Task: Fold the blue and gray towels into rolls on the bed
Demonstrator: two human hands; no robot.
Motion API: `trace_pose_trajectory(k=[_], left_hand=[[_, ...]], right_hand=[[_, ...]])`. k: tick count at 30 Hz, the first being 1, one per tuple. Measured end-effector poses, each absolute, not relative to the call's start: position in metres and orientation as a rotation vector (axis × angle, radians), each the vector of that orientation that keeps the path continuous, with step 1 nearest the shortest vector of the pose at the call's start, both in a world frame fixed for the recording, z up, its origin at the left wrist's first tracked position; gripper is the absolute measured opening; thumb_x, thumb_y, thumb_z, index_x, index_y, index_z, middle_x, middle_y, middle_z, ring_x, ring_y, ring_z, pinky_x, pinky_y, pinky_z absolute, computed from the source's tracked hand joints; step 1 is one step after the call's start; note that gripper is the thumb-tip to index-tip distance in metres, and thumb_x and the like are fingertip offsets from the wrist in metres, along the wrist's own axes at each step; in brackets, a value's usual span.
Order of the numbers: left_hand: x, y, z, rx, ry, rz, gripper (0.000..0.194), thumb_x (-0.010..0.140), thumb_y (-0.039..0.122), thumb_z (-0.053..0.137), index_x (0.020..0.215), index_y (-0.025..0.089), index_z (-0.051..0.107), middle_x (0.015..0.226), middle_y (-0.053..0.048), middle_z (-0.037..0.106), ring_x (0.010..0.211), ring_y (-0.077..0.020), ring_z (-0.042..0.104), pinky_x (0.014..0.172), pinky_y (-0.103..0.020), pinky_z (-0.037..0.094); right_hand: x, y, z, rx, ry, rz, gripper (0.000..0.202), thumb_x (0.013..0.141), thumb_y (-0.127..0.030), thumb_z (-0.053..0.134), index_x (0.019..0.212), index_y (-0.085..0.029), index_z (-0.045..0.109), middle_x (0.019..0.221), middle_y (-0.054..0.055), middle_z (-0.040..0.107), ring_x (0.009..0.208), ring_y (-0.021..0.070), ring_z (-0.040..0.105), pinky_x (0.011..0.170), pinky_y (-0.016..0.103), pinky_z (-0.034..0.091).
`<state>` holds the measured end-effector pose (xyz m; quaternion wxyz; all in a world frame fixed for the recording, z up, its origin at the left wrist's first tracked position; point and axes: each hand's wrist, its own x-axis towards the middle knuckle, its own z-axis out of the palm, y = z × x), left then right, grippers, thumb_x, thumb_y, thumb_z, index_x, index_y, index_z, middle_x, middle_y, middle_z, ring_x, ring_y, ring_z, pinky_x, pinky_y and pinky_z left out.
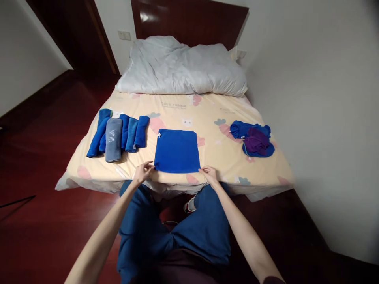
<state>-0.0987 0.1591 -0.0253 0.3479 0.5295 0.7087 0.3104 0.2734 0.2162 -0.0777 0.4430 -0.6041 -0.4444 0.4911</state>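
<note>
A blue towel (177,152) lies flat on the bed in front of me, squarish, with a small white tag near its far left corner. My left hand (143,172) pinches its near left corner between thumb and fingers. At the near right corner, my right hand (209,174) has its fingertips closed on the cloth edge. To the left lie several rolled blue towels (142,131) side by side, and a grey rolled towel (113,140) with white lettering rests on top of them. Off to the right is a loose pile of crumpled blue cloths (250,128) with a purple cloth (256,141) on it.
The bed has a pale yellow sheet (204,114) with carrot prints. A bunched white quilt (183,69) lies against the dark wooden headboard (192,19). My legs are at the bed's near edge, and a white wall (319,118) stands on the right.
</note>
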Motion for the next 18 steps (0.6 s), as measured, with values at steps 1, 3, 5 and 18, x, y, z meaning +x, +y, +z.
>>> trace_pose_trajectory(k=[1,3,5,18], left_hand=[[-0.098,0.156,-0.037,1.326,1.824,0.793,0.048,0.072,0.043,0.07,0.116,0.024,0.068,0.098,-0.007,0.079,0.097,-0.0277,0.073,0.085,-0.036,0.057],[-0.096,0.153,-0.054,1.256,1.818,0.806,0.05,0.071,0.045,0.071,0.116,0.024,0.064,0.1,-0.007,0.079,0.095,-0.0274,0.074,0.085,-0.036,0.058],[-0.094,0.155,-0.063,1.229,1.831,0.838,0.049,0.072,0.047,0.07,0.114,0.024,0.062,0.1,-0.007,0.078,0.092,-0.027,0.074,0.083,-0.036,0.058],[-0.108,0.119,-0.073,1.226,1.719,0.659,0.053,0.066,0.052,0.068,0.108,0.021,0.06,0.084,-0.004,0.078,0.083,-0.027,0.073,0.082,-0.038,0.055]], right_hand=[[0.273,0.213,-0.087,-1.531,-1.062,1.233,0.057,0.041,-0.058,0.09,0.069,-0.016,0.064,0.065,0.004,0.068,0.065,0.0156,0.06,0.064,0.028,0.047],[0.272,0.212,-0.097,-1.582,-0.979,1.233,0.059,0.042,-0.057,0.089,0.075,-0.015,0.066,0.073,0.007,0.072,0.064,0.015,0.06,0.058,0.027,0.044],[0.273,0.214,-0.099,-1.62,-0.921,1.243,0.06,0.043,-0.055,0.089,0.081,-0.014,0.068,0.08,0.009,0.074,0.058,0.0126,0.056,0.051,0.025,0.04],[0.301,0.199,-0.087,-1.674,-0.91,1.569,0.057,0.039,-0.041,0.093,0.078,-0.018,0.058,0.053,-0.006,0.056,0.039,0.0016,0.029,0.038,0.018,0.019]])
